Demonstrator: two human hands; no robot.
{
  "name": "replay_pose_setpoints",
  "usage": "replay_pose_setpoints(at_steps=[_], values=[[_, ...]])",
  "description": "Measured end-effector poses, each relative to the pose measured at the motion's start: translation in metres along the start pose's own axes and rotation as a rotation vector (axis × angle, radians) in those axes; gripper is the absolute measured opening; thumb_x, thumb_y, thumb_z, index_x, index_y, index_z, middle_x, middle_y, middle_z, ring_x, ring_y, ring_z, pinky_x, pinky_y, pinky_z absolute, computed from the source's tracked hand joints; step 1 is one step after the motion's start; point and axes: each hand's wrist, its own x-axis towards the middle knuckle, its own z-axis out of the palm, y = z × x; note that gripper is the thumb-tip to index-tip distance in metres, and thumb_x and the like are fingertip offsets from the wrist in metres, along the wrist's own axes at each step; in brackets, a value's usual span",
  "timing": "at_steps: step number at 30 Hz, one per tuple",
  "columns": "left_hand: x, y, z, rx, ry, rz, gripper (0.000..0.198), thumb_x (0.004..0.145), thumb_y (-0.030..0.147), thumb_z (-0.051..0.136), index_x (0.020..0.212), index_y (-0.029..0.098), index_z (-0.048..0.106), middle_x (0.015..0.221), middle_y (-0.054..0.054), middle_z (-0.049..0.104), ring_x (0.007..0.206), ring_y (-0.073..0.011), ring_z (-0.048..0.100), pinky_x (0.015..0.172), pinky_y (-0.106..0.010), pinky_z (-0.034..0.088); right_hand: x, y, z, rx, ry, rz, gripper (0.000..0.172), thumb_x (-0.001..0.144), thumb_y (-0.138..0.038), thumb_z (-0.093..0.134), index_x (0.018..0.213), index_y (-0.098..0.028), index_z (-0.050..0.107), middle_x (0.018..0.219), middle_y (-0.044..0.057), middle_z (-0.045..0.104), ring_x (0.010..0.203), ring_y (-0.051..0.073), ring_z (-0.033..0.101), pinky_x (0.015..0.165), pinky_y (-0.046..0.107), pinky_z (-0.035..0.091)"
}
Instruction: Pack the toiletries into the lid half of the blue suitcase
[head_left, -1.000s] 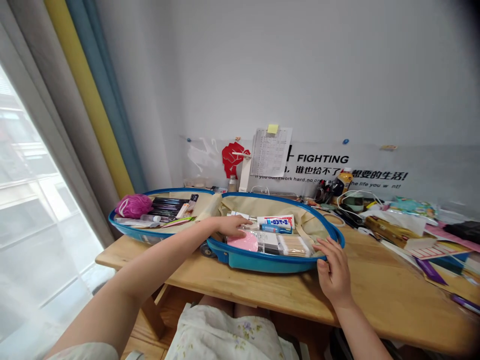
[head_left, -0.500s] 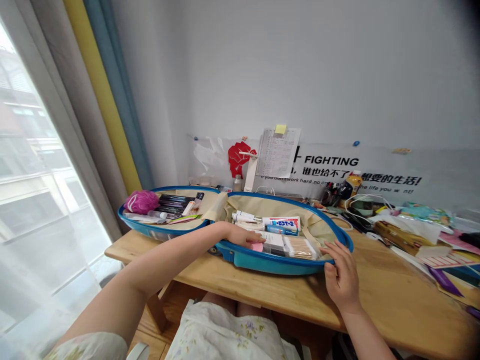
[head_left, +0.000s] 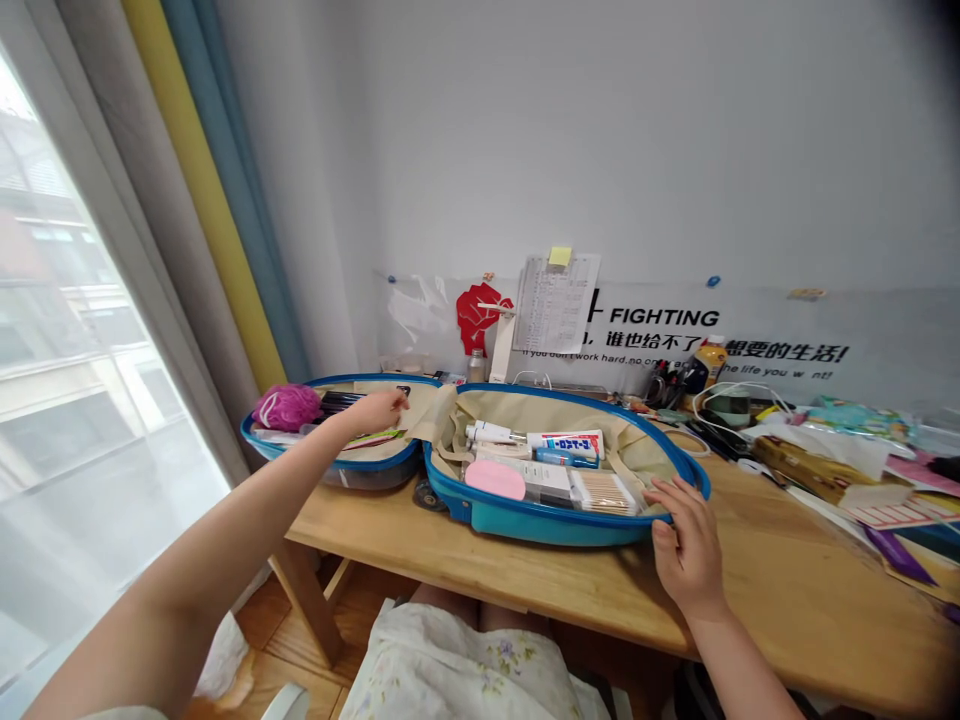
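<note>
A small blue suitcase [head_left: 562,525] lies opened flat on the wooden table. My left hand [head_left: 379,410] is over its left half, fingers curled down beside a small dark item [head_left: 403,391]; what lies under the fingertips is hidden. A purple bath puff [head_left: 287,408] sits left of that hand. My right hand [head_left: 688,540] grips the right half's front rim, thumb outside and fingers over the edge. Inside that half are a pink oval item [head_left: 495,480], a pack of cotton swabs [head_left: 604,492], a boxed toothpaste [head_left: 566,443], a blue tube [head_left: 568,459] and a white device [head_left: 491,433].
On the right, the table [head_left: 757,570] carries clutter: a gold pouch [head_left: 806,468], papers, white cables and a yellow-capped bottle [head_left: 709,365]. A white lamp stand [head_left: 501,348] is behind the suitcase. Curtains [head_left: 217,200] and a window are at the left.
My left hand has left the pink oval item in the right half and moved left over the other half. The pink item now shows fully. My right hand stays on the rim.
</note>
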Motion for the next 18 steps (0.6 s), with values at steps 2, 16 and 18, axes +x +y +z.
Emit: replay_pose_setpoints(at_steps=[2,16,18], values=[[-0.005,-0.029,0.007,0.085,-0.065,-0.078,0.028,0.088,0.029,0.053,0.109,0.014,0.063,0.108,-0.012,0.067,0.102,-0.0256,0.062,0.091,-0.042,0.048,0.0,0.0,0.0,0.001,-0.001,0.008,0.028,0.095,-0.035,0.04,0.109,-0.021,0.059,0.112,0.012,0.064,0.123,0.031,0.051,0.1,0.053,0.042],[-0.005,-0.065,0.031,0.206,-0.231,-0.107,0.03,0.091,0.039,0.057,0.108,0.015,0.061,0.107,-0.006,0.064,0.095,-0.0187,0.061,0.086,-0.041,0.051,0.0,0.001,-0.001,-0.031,-0.017,-0.004,0.03,0.096,-0.036,0.036,0.11,-0.021,0.058,0.112,0.012,0.063,0.122,0.031,0.051,0.097,0.054,0.043],[-0.011,-0.064,0.03,0.187,-0.204,-0.112,0.029,0.091,0.04,0.056,0.104,0.014,0.061,0.101,-0.006,0.065,0.091,-0.018,0.061,0.085,-0.04,0.05,0.0,0.001,-0.001,-0.028,-0.023,-0.013,0.029,0.096,-0.035,0.036,0.111,-0.021,0.057,0.112,0.012,0.063,0.122,0.031,0.05,0.097,0.054,0.043]])
